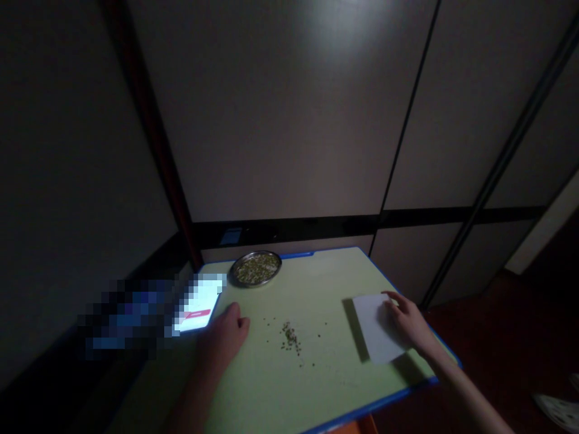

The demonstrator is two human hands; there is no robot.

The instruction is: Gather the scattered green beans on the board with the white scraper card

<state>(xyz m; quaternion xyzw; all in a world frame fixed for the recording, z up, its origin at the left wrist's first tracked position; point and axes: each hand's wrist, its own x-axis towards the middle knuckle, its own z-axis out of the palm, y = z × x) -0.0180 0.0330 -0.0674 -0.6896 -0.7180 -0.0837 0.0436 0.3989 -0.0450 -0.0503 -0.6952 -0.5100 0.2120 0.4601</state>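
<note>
My right hand grips a white sheet of paper by its right side, tilted a little above the right part of the table; its shadow falls beside it. On the left, my left hand rests closed on the table, its fingers curled in and hidden from view. Between the two hands lies a small scattered heap of greenish-brown beans or seeds, with a few loose ones around it. Farther back, a round metal plate holds many similar greenish pieces.
The light green table has a blue edge. A lit phone or tablet, partly blurred out, is next to my left hand. Pale cabinet panels rise behind the table. An orange object shows below the front edge, and a shoe at lower right.
</note>
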